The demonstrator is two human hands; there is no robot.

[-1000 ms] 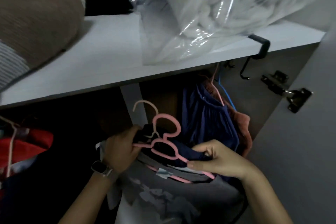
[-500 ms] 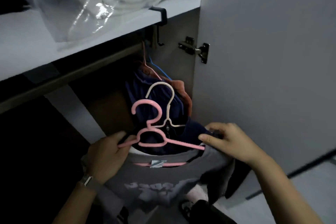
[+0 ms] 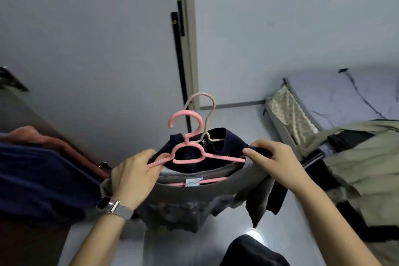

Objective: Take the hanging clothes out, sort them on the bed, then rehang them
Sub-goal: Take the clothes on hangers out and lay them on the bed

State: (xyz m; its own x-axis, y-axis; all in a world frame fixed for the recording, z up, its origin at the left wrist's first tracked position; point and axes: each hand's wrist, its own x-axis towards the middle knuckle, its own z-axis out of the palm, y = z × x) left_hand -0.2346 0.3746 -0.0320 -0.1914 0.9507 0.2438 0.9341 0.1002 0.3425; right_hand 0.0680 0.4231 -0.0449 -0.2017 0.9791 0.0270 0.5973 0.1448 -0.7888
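Both hands carry a bundle of clothes on hangers in front of me. My left hand grips the left end of a pink hanger together with the shoulder of a grey printed T-shirt. My right hand pinches the right shoulder of the bundle. A dark navy garment hangs behind the grey one on a beige hanger. Both hooks stand upright and free. At the right, khaki and black clothes lie spread on the bed.
The grey wardrobe door fills the upper left, its black handle strip beside a wall. Navy and rust garments still hang at the far left. A dotted fabric box leans by the bed. My dark-trousered leg is below.
I have turned right, away from the wardrobe shelf and rail, with the bundle still in both hands. The hangers are now clear of the wardrobe, and the bed has come into view.
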